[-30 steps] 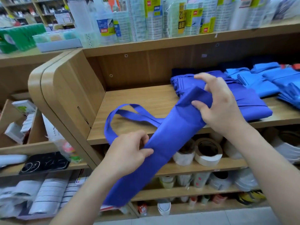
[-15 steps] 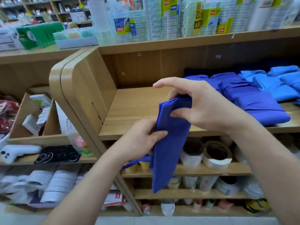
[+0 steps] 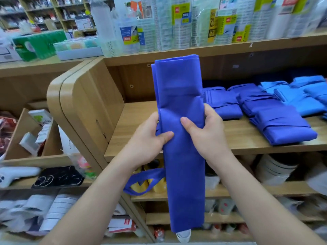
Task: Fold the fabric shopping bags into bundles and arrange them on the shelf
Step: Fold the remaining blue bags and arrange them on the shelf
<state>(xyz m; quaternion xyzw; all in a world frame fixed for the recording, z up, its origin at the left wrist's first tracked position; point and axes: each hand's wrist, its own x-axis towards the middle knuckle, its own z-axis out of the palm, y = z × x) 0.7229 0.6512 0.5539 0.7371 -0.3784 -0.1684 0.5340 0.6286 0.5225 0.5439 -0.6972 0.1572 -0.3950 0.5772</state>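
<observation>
2-handed hold on 1 blue fabric bag (image 3: 182, 183), centre of the frame. It is folded lengthwise into a long narrow strip and held upright in front of the wooden shelf (image 3: 247, 138). Its top end reaches the board above; its bottom end hangs near the lower edge of the frame.

Grip, left hand (image 3: 150, 137): closed on the strip's left edge, thumb pressed on the front face, fingers curled behind.

Grip, right hand (image 3: 207, 131): closed on the right edge, thumb across the front, fingers wrapped behind.

The handle loop (image 3: 141, 181) hangs out at the strip's lower left, below the left wrist.

On the shelf, right of centre, dark blue bundles (image 3: 279, 124) lie flat, with lighter blue bundles (image 3: 300, 96) further right. Packaged goods (image 3: 194, 23) stand along the upper frame.
</observation>
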